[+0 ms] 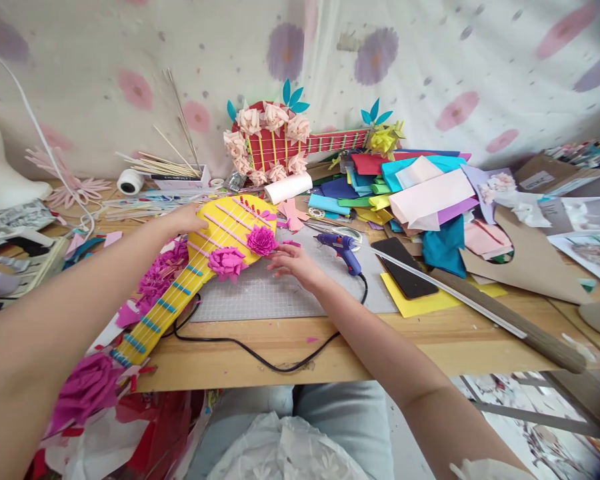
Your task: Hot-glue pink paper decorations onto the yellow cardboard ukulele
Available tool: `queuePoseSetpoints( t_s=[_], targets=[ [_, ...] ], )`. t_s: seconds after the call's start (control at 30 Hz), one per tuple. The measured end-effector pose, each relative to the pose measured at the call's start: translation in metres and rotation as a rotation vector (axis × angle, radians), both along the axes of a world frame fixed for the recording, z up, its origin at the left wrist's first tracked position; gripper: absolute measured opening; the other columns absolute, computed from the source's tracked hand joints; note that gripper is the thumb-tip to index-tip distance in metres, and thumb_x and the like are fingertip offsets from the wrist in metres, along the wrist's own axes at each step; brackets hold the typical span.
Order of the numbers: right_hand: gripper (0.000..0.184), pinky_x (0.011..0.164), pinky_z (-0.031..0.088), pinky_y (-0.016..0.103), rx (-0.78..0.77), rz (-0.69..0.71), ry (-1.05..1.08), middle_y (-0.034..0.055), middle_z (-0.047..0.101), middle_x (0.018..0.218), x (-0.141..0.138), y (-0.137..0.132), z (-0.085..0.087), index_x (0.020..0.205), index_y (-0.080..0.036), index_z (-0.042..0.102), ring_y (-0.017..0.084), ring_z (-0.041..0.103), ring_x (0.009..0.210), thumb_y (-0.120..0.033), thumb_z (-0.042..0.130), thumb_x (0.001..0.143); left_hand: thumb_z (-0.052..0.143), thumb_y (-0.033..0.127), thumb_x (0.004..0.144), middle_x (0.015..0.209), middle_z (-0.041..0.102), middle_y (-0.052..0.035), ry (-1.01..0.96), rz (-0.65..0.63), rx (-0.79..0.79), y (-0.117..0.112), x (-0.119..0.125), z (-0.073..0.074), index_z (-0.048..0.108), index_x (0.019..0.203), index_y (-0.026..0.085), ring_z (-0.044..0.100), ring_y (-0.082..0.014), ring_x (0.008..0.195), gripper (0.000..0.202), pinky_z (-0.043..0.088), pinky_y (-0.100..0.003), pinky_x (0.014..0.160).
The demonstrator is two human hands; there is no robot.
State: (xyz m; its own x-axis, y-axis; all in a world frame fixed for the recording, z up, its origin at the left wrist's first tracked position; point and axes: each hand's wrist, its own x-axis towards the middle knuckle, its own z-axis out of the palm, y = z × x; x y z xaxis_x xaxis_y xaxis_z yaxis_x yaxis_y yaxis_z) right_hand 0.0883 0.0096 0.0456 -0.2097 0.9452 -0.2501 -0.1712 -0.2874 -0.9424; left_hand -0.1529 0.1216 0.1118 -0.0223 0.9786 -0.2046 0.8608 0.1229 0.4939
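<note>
A yellow craft guitar (245, 223) lies at a slant over the grey cutting mat (250, 303), its neck towards me at the lower left. It carries pink bars, white strings, blue frets and magenta paper flowers (227, 264). My left hand (193, 220) grips the left edge of the guitar's body; some of its fingers are hidden. Beside the right edge is my right hand (297, 265), open, fingers stretched towards a magenta flower (261, 241). A small magenta piece (291, 244) shows by its fingertips; whether they touch it I cannot tell.
A blue glue gun (341, 250) with a black cable lies right of my right hand. Further right are a phone (404, 268), a long tube (510, 320) and coloured paper sheets (430, 193). A red flowered guitar (325, 142) stands behind. Magenta paper flowers (87, 390) lie left.
</note>
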Motion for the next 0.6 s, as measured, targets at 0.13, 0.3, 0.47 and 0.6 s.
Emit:
queuePoseSetpoints(
  t_s=[0.13, 0.3, 0.47, 0.6],
  targets=[
    [0.038, 0.058, 0.053, 0.023, 0.004, -0.086, -0.001, 0.0036, 0.064, 0.087, -0.004, 0.006, 0.006, 0.104, -0.017, 0.050, 0.012, 0.063, 0.071, -0.007, 0.057, 0.068, 0.061, 0.005, 0.061, 0.100, 0.069, -0.0052, -0.078, 0.006, -0.072, -0.007, -0.004, -0.002, 0.058, 0.105, 0.016, 0.063, -0.0197, 0.093, 0.045, 0.052, -0.027, 0.079],
    [0.047, 0.076, 0.054, 0.033, 0.036, -0.188, 0.022, 0.0041, 0.062, 0.092, -0.011, 0.011, 0.009, 0.108, -0.019, 0.042, 0.013, 0.064, 0.078, -0.010, 0.060, 0.066, 0.060, 0.008, 0.067, 0.120, 0.059, -0.0145, -0.204, 0.199, -0.177, -0.006, -0.017, -0.007, 0.045, 0.119, 0.012, 0.061, -0.0210, 0.096, 0.054, 0.054, -0.030, 0.074],
    [0.051, 0.093, 0.047, 0.040, 0.085, -0.184, 0.000, 0.0092, 0.056, 0.119, -0.017, 0.019, 0.011, 0.107, -0.021, 0.042, 0.017, 0.061, 0.097, -0.013, 0.063, 0.062, 0.059, 0.009, 0.068, 0.125, 0.055, -0.0174, -0.236, 0.252, -0.185, -0.007, -0.019, -0.009, 0.043, 0.120, 0.011, 0.062, -0.0224, 0.099, 0.054, 0.056, -0.029, 0.067],
    [0.060, 0.095, 0.045, 0.039, 0.071, -0.200, -0.045, 0.0090, 0.054, 0.125, -0.019, 0.035, 0.013, 0.115, -0.021, 0.038, 0.018, 0.058, 0.106, -0.016, 0.064, 0.061, 0.062, 0.008, 0.064, 0.112, 0.064, -0.0160, -0.239, 0.243, -0.196, -0.020, -0.014, -0.006, 0.056, 0.108, 0.010, 0.065, -0.0232, 0.092, 0.044, 0.057, -0.028, 0.065]
  ],
)
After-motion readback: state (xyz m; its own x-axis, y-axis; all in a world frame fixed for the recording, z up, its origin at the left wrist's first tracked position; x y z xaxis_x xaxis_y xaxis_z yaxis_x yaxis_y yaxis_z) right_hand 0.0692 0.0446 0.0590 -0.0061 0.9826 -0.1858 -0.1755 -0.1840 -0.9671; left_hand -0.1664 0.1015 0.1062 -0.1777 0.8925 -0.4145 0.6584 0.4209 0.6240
